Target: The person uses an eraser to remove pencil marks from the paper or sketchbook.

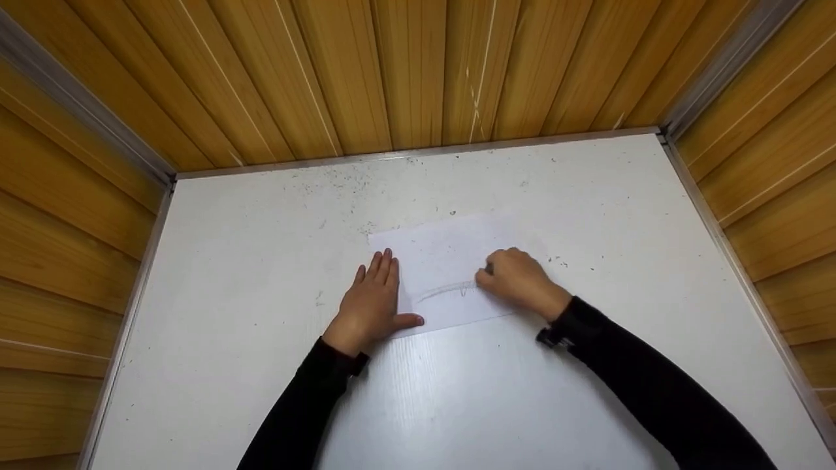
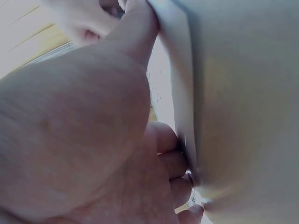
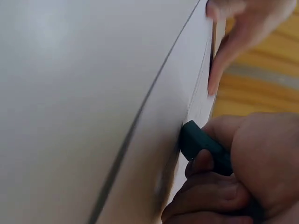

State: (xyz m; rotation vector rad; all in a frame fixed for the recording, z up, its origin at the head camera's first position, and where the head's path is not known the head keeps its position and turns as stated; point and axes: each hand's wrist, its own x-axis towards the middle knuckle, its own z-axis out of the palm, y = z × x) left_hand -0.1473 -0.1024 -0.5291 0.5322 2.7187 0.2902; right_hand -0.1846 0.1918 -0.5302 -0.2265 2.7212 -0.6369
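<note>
What worries me is the white sheet (image 1: 450,254) buckling: my left grip (image 1: 371,300) pins only its left side, so a hard shove toward nine o'clock could crease it against my fingers. Too light a press there, and the sheet could swivel on the counter (image 1: 248,294). The dark crumbs (image 1: 346,189) toward eleven o'clock (gritty stuff, by the look of it) might smear if dragged in.

My left grip is spread flat, fingers toward twelve, thumb stuck out toward three. My right grip (image 1: 519,277) is curled, pinching a dark green block (image 3: 201,144), perhaps an eraser, whose end pokes out at about ten o'clock from that grip, over the sheet. The grey band (image 1: 447,289) runs from beside it toward eight.
</note>
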